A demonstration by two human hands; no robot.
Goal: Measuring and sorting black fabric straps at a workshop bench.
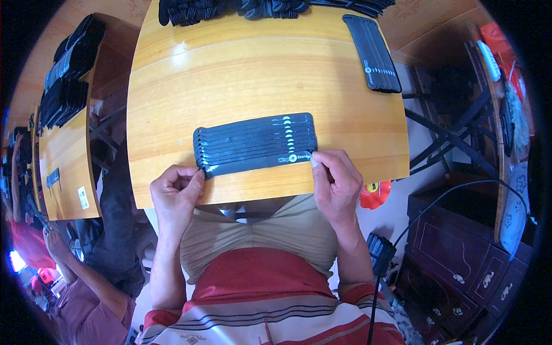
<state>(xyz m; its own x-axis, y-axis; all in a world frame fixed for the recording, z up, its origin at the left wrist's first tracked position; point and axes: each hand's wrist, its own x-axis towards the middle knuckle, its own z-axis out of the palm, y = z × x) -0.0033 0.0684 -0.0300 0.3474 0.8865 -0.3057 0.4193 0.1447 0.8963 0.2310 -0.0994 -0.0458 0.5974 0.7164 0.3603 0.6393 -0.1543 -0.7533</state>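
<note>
Several flat black straps [253, 142] lie overlapped in a fanned row near the front edge of the wooden table, each with a hole at its left end and pale printing toward the right. At the row's lower left corner, my left hand [177, 187] pinches the end of the nearest strap between thumb and fingers. The other end of that same strap sits between the thumb and bent forefinger of my right hand [335, 177].
A second fanned set of black straps [374, 54] rests at the table's far right. Dark bundles [230, 8] line the far edge. On the left, another table [69, 167] carries stacked black straps [64, 102], and a co-worker's arm [86, 276] reaches there. A black cable [443, 192] hangs at right.
</note>
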